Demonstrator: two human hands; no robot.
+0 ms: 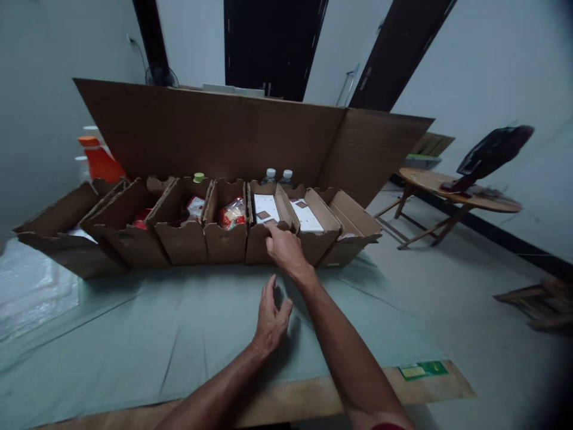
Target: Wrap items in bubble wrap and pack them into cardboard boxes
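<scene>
Here's the right hand (286, 246), up at the front rim of the fifth bin from the left (258, 248), its grip impossible to tell; the left hand (272, 316) hovers in front of that bin, fingers spread, visibly holding nothing! The reach looks made, the white patterned item (265, 203) not yet out of that bin; seven bins, two such white items, two capped bottles (270, 175) behind it

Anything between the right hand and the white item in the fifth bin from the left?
Only the front wall of the bin; the right hand is at its upper edge. Nothing else visible blocks the white item; the bin's top is open.
</scene>
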